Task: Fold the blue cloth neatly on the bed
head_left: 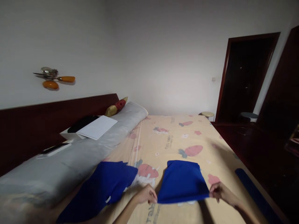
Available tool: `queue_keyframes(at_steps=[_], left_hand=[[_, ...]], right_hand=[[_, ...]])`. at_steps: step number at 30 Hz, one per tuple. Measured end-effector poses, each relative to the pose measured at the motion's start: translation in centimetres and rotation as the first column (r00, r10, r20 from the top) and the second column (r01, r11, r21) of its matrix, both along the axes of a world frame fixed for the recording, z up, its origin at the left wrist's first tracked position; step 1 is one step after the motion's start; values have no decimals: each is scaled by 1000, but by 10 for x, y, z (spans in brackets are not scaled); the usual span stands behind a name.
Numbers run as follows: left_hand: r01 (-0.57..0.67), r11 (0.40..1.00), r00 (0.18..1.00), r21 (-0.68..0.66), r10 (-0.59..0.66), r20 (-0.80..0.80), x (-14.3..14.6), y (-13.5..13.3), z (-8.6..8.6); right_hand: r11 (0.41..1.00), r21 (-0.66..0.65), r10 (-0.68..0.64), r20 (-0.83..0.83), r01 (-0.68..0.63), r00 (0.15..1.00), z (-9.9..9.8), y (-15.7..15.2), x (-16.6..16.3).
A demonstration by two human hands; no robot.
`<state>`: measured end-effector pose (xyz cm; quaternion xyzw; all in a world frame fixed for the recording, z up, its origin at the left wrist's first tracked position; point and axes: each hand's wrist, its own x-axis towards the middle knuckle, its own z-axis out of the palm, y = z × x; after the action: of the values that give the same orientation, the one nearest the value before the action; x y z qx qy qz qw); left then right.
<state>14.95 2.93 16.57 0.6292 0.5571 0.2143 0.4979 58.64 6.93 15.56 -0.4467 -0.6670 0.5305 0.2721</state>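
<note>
Bedroom, white walls, dark wood headboard (46, 124); bed (177, 137) spread with a cream sheet printed in pink strawberries.

Folded blue cloth (183, 182): lies flat on the sheet near the bed's foot, its near edge lifted slightly. Left hand (147, 194): fingers pinched on the cloth's near left corner. Right hand (220, 193): fingers curled and pinched on the near right corner.

Second blue garment (102, 189): spread loosely to the left, apart from the folded one. Grey bolster (77, 158): along the headboard side. White board (97, 127): resting on the bolster. Doorway (245, 77): dark, far right. Round stool (207, 114): beside the doorway.
</note>
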Motion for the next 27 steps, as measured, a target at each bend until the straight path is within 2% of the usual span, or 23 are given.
queue_keyframes(at_steps=[3,5,7,9,12,14,18,20,22,24,27], left_hand=[[121,989,984,-82,-131,-121,10,-18,-40],[131,988,968,-78,-144,-206,19,-17,-56],[86,996,953,-7,-84,-290,35,-9,-68],[11,993,932,114,31,-361,56,2,-78],[-81,960,886,268,193,-422,96,11,-97],[-56,941,865,333,213,-455,121,10,-117],[130,902,836,411,123,-535,151,-1,-164],[157,892,811,424,129,-570,150,-7,-180],[135,876,776,463,197,-600,138,-11,-186],[85,853,725,515,301,-620,117,-13,-186],[36,841,645,540,394,-655,82,-17,-179]], right_hand=[[1000,-28,9,127,-6,992,-58,-22,-12],[1000,-3,-20,217,21,976,-82,-26,-19],[995,71,-88,300,69,950,-97,-21,-27],[980,166,-166,368,111,915,-107,-13,-41],[952,279,-242,422,129,874,-122,-10,-77],[936,337,-254,461,97,850,-136,-17,-106],[910,411,-216,571,-48,792,-170,-33,-150],[884,462,-238,581,-75,779,-185,-36,-152],[849,527,-320,572,-40,755,-195,-36,-139],[822,569,-425,575,32,699,-203,-35,-116],[818,564,-511,621,114,594,-218,-38,-75]])
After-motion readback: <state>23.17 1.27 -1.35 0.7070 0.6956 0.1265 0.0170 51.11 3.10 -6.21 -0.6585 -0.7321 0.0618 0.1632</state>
